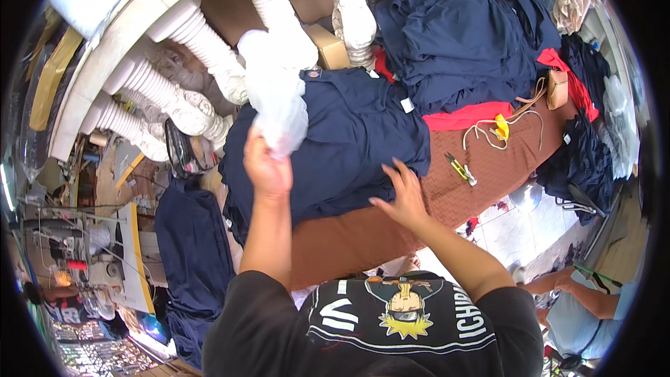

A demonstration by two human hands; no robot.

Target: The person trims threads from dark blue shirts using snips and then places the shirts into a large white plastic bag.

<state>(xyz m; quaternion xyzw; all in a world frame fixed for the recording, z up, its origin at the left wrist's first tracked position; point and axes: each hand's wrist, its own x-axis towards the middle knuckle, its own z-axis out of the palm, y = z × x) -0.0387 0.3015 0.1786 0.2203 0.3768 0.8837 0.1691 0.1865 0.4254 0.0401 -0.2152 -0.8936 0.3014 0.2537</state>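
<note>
Bunched clear plastic, apparently a bag, rises from my left hand, whose fingers close around its lower end. Beneath it lies a stack of folded navy garments on a brown textured cloth. My right hand is at the near right edge of that stack, palm down with fingers apart, and holds nothing. Whether its fingertips press on the fabric is hard to tell. To its right, yellow-handled thread snips rest on the brown cloth.
A large navy garment heap fills the back right, above red fabric. Nearby lie a pale cord and a small brown pouch. White balusters line the far side. Another person is at lower right.
</note>
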